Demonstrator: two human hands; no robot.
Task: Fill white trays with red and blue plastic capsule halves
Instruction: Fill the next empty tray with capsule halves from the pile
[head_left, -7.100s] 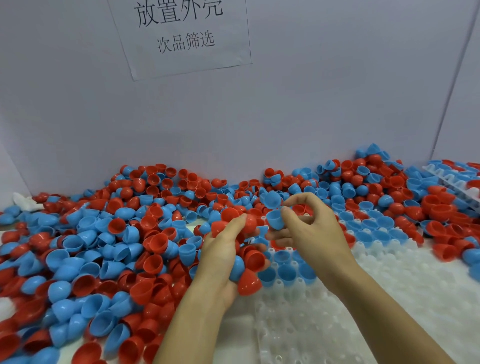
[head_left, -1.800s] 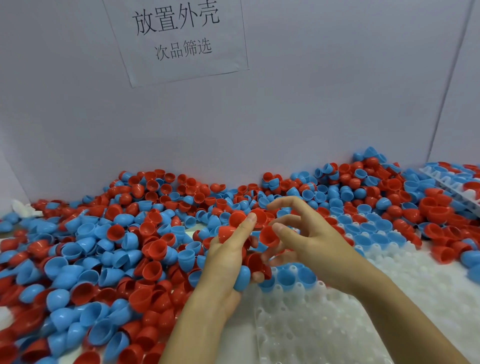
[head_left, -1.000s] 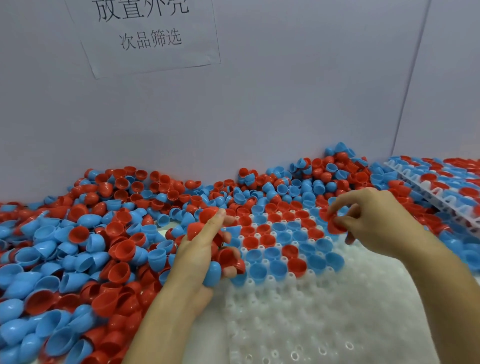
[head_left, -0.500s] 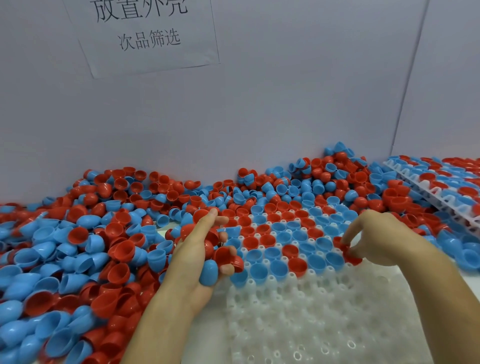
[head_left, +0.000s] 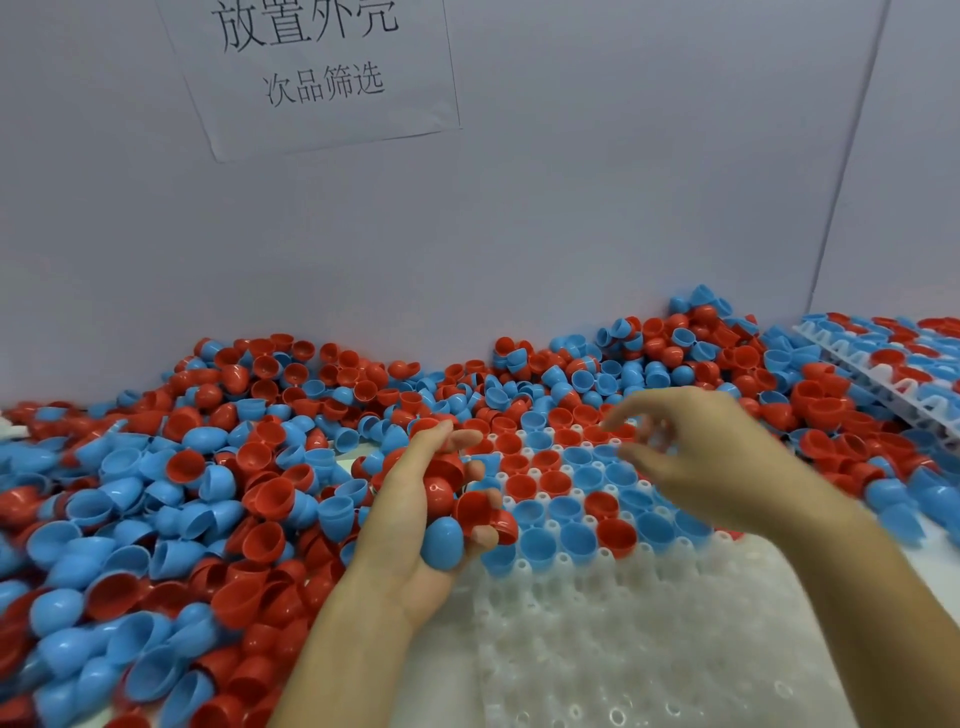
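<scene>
A white tray (head_left: 613, 639) with round sockets lies in front of me; its far rows hold red and blue capsule halves (head_left: 566, 488), open side up. My left hand (head_left: 415, 514) hovers at the tray's left edge, palm up, cupping a handful of halves, among them a blue one (head_left: 441, 538) and a red one (head_left: 480, 512). My right hand (head_left: 706, 457) floats above the filled rows, blurred, fingers spread and loosely curled, holding nothing that I can make out.
A deep heap of loose red and blue halves (head_left: 171, 499) covers the table left and behind the tray. A second filled white tray (head_left: 883, 379) sits at the far right. A grey wall with a paper sign (head_left: 317, 67) closes the back.
My right hand has lifted off the tray's right side, where it set a red half down, and swung left toward my left hand. The left hand keeps its handful.
</scene>
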